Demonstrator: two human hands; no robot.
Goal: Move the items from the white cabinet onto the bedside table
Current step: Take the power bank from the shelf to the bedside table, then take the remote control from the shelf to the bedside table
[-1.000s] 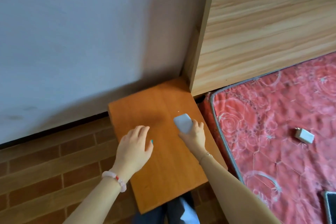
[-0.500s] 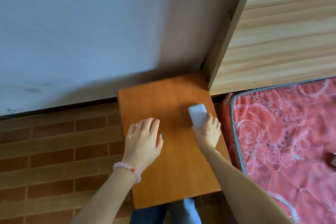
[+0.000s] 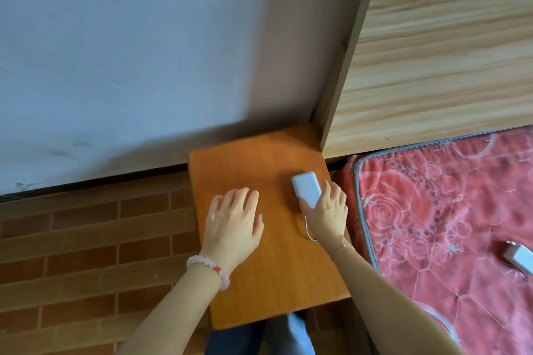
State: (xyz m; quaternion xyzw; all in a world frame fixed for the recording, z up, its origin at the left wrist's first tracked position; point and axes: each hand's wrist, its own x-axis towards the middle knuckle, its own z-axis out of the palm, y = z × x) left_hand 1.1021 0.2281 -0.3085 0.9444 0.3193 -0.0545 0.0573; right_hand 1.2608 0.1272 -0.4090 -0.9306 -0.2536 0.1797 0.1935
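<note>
Flooring of reddish brick pattern (image 3: 86,239) fills the left. Over the orange wooden worktop (image 3: 277,282) the left hand (image 3: 235,219) lies palm down, fingers loosely spread and holding nothing, much as a second ago. Further right, the white rounded rectangular power bank (image 3: 306,189) is at the worktop's right rear part, the right hand (image 3: 327,210) still curled around its near end; a thin pale cord (image 3: 308,232) now shows beneath that hand. Little else has shifted, so the placing seems nearly finished, only release remaining. On the red floral mattress (image 3: 432,210) lies a small white charger (image 3: 519,258).
</note>
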